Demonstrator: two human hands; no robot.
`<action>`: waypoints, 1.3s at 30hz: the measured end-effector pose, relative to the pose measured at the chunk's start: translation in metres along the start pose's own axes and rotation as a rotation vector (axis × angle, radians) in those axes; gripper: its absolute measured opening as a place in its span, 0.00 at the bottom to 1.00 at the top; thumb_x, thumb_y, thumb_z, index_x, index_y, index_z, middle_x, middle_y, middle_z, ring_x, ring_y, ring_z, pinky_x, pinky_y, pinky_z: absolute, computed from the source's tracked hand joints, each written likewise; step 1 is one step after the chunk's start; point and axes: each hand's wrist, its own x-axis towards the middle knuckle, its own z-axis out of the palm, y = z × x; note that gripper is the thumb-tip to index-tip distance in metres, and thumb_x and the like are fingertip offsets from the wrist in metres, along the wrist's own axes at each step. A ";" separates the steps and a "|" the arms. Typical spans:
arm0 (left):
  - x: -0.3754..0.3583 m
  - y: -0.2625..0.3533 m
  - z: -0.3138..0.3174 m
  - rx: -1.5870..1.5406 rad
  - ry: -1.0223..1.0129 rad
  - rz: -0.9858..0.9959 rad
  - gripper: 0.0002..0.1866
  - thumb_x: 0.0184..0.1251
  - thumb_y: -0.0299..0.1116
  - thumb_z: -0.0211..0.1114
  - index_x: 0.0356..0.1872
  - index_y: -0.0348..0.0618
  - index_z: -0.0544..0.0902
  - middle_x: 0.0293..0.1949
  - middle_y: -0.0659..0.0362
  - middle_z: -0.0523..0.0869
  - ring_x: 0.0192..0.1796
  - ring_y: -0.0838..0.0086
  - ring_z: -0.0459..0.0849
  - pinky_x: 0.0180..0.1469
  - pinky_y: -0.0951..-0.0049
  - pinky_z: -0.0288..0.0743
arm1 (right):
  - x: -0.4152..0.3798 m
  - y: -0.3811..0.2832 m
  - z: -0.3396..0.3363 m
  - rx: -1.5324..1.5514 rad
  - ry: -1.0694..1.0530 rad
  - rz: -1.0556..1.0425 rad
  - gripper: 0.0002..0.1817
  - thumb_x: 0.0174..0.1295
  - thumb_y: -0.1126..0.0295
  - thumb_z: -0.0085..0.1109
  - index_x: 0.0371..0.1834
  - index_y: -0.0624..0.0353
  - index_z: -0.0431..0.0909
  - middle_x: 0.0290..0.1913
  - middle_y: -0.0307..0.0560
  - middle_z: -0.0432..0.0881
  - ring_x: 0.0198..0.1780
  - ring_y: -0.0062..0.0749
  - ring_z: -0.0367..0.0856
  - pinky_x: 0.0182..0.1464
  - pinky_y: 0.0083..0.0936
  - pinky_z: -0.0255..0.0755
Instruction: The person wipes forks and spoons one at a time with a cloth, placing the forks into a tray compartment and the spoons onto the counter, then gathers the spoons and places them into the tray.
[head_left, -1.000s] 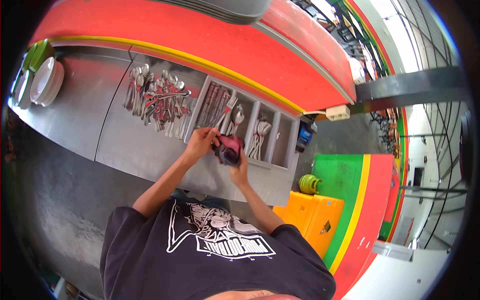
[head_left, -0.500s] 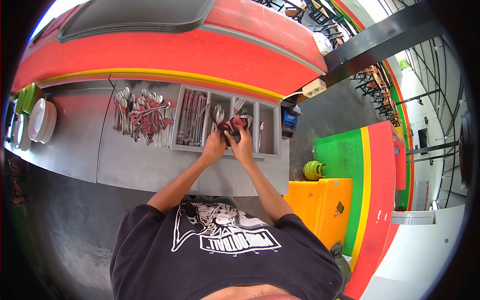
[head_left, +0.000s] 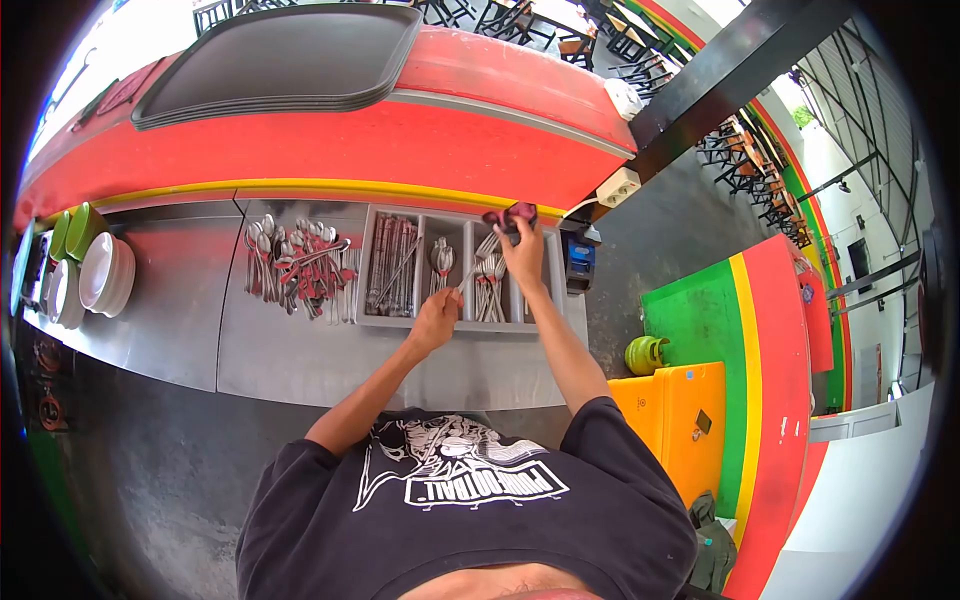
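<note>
My left hand [head_left: 437, 318] pinches the handle of a fork [head_left: 468, 281] over the front of the grey cutlery tray [head_left: 400, 323]. The fork's head is hard to tell from the forks [head_left: 489, 296] lying in the compartment behind it. In my right hand [head_left: 523, 255] is a bunched dark red and black cloth [head_left: 511, 216], held above the back right of the tray. Spoons [head_left: 442, 258] lie in the compartment left of the forks, and wrapped cutlery [head_left: 392, 262] fills the leftmost one. My right forearm partly hides the right compartment.
Loose spoons and forks [head_left: 297, 262] are heaped left of the tray on the steel counter [head_left: 290, 355]. White bowls [head_left: 108, 275] and green bowls [head_left: 84, 230] stand farther left. Black trays [head_left: 285, 55] rest on the red ledge [head_left: 480, 140]. A blue device [head_left: 579, 262] sits at the tray's right.
My hands have parted from around the cloth. The right hand has carried it up and to the right, while the left has drawn back with the fork. The camera view has shifted slightly.
</note>
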 end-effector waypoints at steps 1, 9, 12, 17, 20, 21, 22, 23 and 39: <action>-0.001 0.005 -0.004 -0.104 -0.037 -0.118 0.13 0.76 0.35 0.47 0.33 0.40 0.75 0.15 0.63 0.69 0.18 0.80 0.69 0.20 0.72 0.63 | 0.007 -0.004 -0.003 0.011 0.028 0.054 0.17 0.57 0.61 0.69 0.42 0.61 0.79 0.44 0.59 0.78 0.47 0.55 0.76 0.49 0.40 0.69; 0.038 0.003 -0.034 -0.225 0.154 -0.030 0.13 0.77 0.38 0.50 0.37 0.41 0.76 0.19 0.68 0.70 0.20 0.84 0.68 0.20 0.78 0.62 | 0.010 -0.122 -0.022 0.448 0.039 0.009 0.15 0.58 0.62 0.68 0.41 0.58 0.77 0.39 0.48 0.80 0.42 0.37 0.78 0.46 0.30 0.70; 0.051 0.020 -0.035 -0.675 0.164 -0.054 0.11 0.76 0.37 0.51 0.38 0.40 0.76 0.25 0.66 0.73 0.25 0.83 0.72 0.25 0.78 0.66 | -0.031 -0.152 -0.011 0.425 -0.262 -0.185 0.19 0.51 0.67 0.70 0.45 0.57 0.77 0.46 0.54 0.79 0.47 0.46 0.77 0.49 0.36 0.71; 0.079 -0.009 -0.057 -0.162 0.058 0.428 0.15 0.77 0.38 0.49 0.55 0.42 0.73 0.42 0.59 0.74 0.43 0.75 0.75 0.46 0.68 0.73 | -0.031 -0.170 0.001 0.419 -0.367 -0.533 0.23 0.47 0.73 0.69 0.49 0.61 0.77 0.55 0.62 0.76 0.56 0.59 0.75 0.59 0.43 0.69; 0.045 0.009 -0.063 -0.503 0.154 0.049 0.12 0.75 0.34 0.51 0.52 0.40 0.74 0.40 0.57 0.79 0.39 0.73 0.78 0.39 0.67 0.74 | -0.027 -0.142 0.026 0.390 -0.283 -0.286 0.22 0.51 0.74 0.67 0.51 0.63 0.76 0.51 0.61 0.77 0.53 0.60 0.77 0.54 0.40 0.73; 0.046 0.005 -0.071 0.258 0.076 0.380 0.10 0.74 0.33 0.51 0.47 0.39 0.74 0.32 0.59 0.80 0.33 0.74 0.79 0.33 0.69 0.73 | -0.018 -0.136 0.031 0.371 -0.259 -0.292 0.21 0.52 0.74 0.66 0.51 0.63 0.76 0.50 0.61 0.78 0.52 0.60 0.77 0.53 0.40 0.73; 0.040 0.016 -0.066 -0.028 0.062 0.268 0.05 0.71 0.27 0.47 0.37 0.38 0.70 0.20 0.62 0.73 0.21 0.74 0.73 0.24 0.72 0.69 | -0.011 -0.127 0.036 0.351 -0.236 -0.296 0.21 0.53 0.74 0.65 0.52 0.63 0.75 0.50 0.60 0.78 0.51 0.60 0.77 0.52 0.39 0.73; 0.033 0.026 -0.066 -0.057 0.030 0.258 0.05 0.72 0.27 0.46 0.37 0.38 0.70 0.20 0.62 0.72 0.21 0.76 0.72 0.23 0.73 0.66 | -0.006 -0.117 0.039 0.331 -0.217 -0.297 0.21 0.54 0.74 0.65 0.52 0.63 0.75 0.49 0.60 0.78 0.50 0.60 0.78 0.51 0.39 0.73; 0.001 0.049 -0.065 -0.263 -0.050 -0.009 0.20 0.80 0.43 0.45 0.31 0.39 0.74 0.19 0.68 0.68 0.21 0.85 0.64 0.23 0.80 0.58 | 0.049 -0.048 0.027 0.311 0.153 0.045 0.16 0.59 0.73 0.65 0.50 0.62 0.76 0.46 0.56 0.79 0.48 0.42 0.80 0.50 0.34 0.72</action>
